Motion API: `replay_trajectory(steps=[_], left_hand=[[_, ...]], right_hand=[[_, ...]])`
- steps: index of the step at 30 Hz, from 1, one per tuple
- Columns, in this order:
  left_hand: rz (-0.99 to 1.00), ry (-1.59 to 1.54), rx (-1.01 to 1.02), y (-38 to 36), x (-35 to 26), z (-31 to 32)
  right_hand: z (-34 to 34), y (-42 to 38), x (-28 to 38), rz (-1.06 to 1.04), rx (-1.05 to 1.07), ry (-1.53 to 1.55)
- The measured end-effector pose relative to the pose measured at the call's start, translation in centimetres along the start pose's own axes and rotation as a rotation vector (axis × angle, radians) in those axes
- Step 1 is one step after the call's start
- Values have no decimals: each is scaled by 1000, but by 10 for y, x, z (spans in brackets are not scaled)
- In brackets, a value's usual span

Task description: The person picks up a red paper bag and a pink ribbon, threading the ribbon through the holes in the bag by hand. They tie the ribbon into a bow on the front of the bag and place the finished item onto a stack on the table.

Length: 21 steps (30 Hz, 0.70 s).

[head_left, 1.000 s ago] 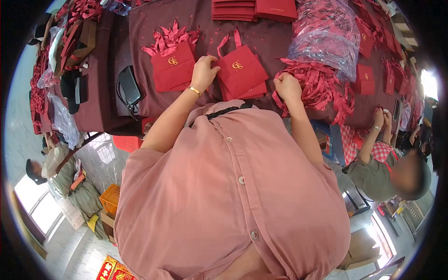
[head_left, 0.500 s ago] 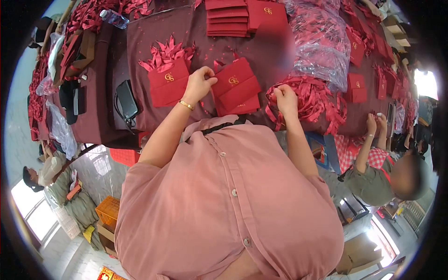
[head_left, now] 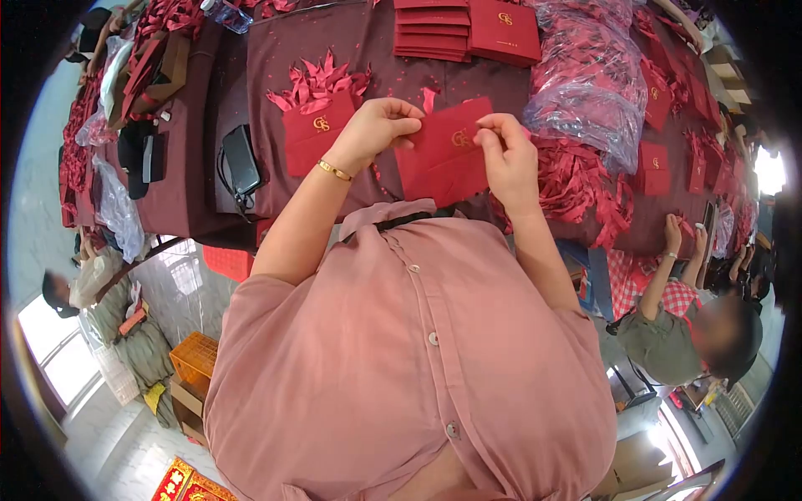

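Bag (head_left: 447,163) between both hands' fingers (head_left: 505,125), upper corners at fingertips

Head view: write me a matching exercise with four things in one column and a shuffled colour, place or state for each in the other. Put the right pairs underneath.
1. left hand
2. right hand
3. bottle
4. pouch

A. at the right edge of a red bag, with a bare wrist
B. black, lying left of both hands
C. above a gold bracelet
D. clear, lying beyond the black item

Right pairs: 1-C; 2-A; 3-D; 4-B
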<state>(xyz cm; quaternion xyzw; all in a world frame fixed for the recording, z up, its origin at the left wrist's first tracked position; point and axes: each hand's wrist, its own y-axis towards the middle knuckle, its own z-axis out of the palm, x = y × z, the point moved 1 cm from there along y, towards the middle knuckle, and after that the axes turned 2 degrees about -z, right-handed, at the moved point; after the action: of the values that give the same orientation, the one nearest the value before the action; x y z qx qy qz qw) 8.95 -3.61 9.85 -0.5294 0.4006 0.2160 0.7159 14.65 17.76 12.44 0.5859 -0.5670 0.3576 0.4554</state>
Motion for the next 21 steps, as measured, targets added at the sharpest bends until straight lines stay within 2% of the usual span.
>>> replay_trajectory(steps=[5,10,21], left_hand=[[121,6,-48,-16,-20,9],[130,85,-5,-24,-26,18],[207,137,-35,-23,-16,21]], right_hand=[[11,6,2,-134,29,-97],[20,7,8,-14,66,-73],[19,5,8,25,71,-219]])
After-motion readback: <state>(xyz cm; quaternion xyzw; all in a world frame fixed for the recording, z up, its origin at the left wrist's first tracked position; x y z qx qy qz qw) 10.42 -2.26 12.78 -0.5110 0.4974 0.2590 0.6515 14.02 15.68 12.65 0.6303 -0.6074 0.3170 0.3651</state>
